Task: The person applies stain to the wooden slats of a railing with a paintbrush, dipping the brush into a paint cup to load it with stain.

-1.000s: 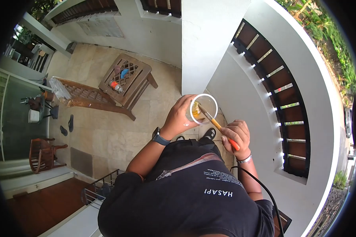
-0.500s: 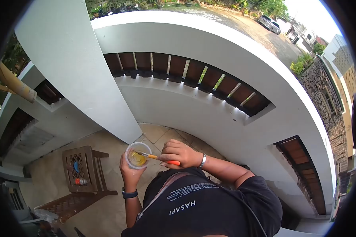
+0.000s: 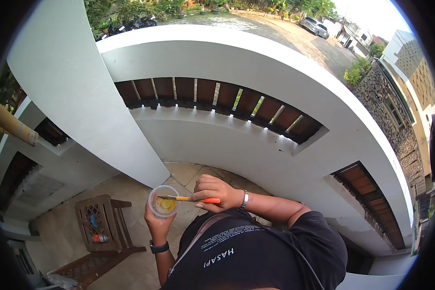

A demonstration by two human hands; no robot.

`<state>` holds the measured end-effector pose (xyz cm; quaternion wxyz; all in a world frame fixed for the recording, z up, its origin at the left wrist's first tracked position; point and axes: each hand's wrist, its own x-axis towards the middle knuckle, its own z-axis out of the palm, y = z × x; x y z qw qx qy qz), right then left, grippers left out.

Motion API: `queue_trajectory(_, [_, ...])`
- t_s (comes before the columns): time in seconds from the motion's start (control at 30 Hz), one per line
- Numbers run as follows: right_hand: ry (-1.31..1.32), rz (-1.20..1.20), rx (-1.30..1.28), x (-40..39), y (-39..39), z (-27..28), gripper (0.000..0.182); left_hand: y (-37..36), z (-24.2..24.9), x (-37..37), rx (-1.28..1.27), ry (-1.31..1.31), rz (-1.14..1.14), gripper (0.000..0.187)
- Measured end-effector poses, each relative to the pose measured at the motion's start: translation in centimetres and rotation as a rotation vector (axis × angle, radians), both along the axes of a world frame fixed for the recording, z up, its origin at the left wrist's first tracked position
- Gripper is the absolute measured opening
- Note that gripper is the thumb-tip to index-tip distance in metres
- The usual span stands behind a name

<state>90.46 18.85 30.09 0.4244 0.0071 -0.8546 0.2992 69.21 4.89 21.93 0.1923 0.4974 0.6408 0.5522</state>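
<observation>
My left hand (image 3: 158, 221) is wrapped round a clear plastic cup (image 3: 153, 206) held in front of my body. A yellowish liquid (image 3: 166, 205) covers the cup's bottom. In my right hand (image 3: 212, 192) is a paintbrush (image 3: 182, 198) with an orange and yellow handle, its fingers closed round the grip. The brush lies nearly level, pointing left, with its bristle end over the cup's mouth, near the rim.
A white wall (image 3: 217, 137) with dark slatted openings curves ahead of me, and a white pillar (image 3: 82, 87) rises at left. On the tiled floor, a brown plastic chair (image 3: 89, 246) bears a small bottle (image 3: 100, 238) and a blue item (image 3: 94, 221). Bamboo (image 3: 14, 128) sticks in at far left.
The brush has turned to lie more level, its bristles now higher in the cup and nearer the rim. Cup and left hand sit slightly lower and further left, while the whole view has tilted up.
</observation>
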Motion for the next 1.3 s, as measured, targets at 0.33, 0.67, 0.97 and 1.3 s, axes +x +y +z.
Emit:
queue_trajectory(0.33, [-0.139,-0.117,-0.428,-0.7,1.2,-1.9,0.016,1.9,-1.3,-0.5,-0.031,0.015,0.022,0.078])
queue_trajectory(0.67, [0.216,0.081,-1.604,-3.7,13.3,-6.3,0.033,12.7,-2.0,-1.9,-0.008,0.093,0.194,0.072])
queue_trajectory(0.97, [0.230,-0.254,-0.947,-13.9,32.3,-13.0,0.029,21.3,-9.1,-4.4,0.019,-0.120,0.351,0.077])
queue_trajectory(1.3, [-0.004,-0.159,0.235,-31.7,43.8,-18.6,0.025,18.0,-19.1,-3.6,-0.217,-0.303,0.396,0.078])
